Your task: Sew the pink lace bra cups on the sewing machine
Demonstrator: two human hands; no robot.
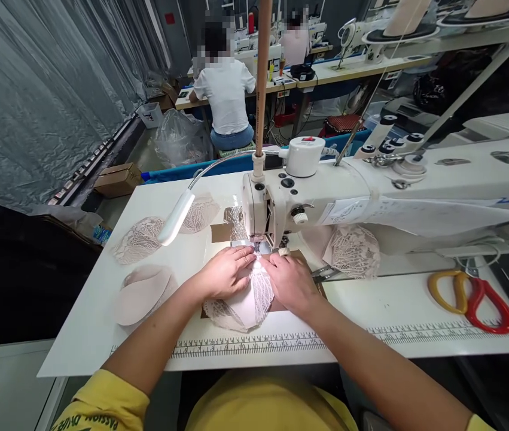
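A pale pink lace bra cup (261,293) lies under the needle area of a white sewing machine (256,209), its lower edge spread toward me. My left hand (227,270) rests on the cup's left side, fingers stretched flat toward the presser foot. At the cup's upper right edge, my right hand (292,281) has its fingers bent and closed on the lace; part of the grip is hidden. Dark metal blades (325,273), perhaps of scissors or snips, lie just beside the right hand. The stitching point is partly covered by my fingers.
More cup pieces lie at left, lace ones (140,239) and a smooth one (144,296). Another lace cup (355,251) sits under the machine arm. Scissors with yellow and red handles (490,305) lie right. A lamp (177,216) overhangs the table; a ruler strip (245,347) runs along its front.
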